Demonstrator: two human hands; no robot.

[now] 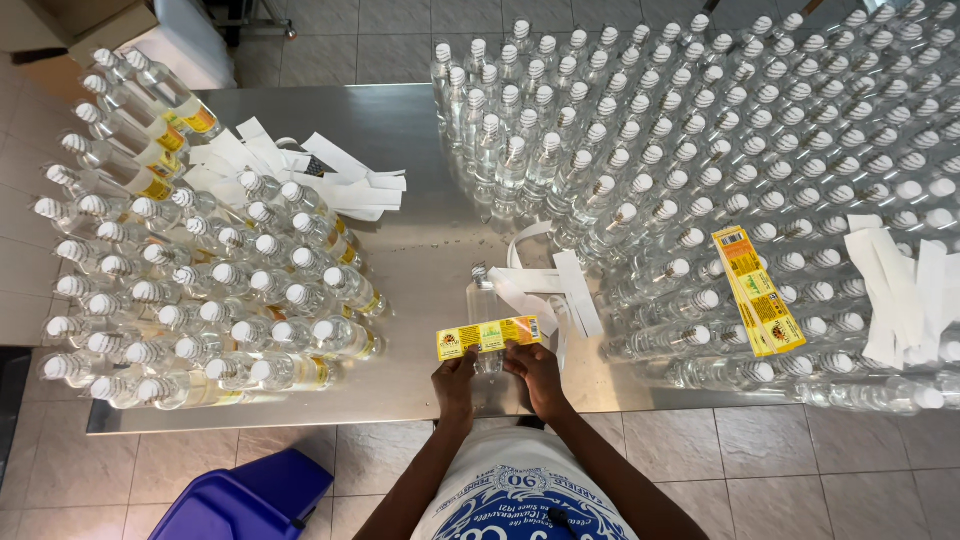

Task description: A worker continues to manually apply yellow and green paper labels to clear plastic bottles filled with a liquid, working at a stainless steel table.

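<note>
- Near the steel table's front edge, left hand and right hand pinch a yellow label stretched left-right.
- Beneath it, one clear bottle lies pointing away (crossing the label's length), between both hands.

Glossy paper label, clear plastic bottle, brushed metal table.
</note>
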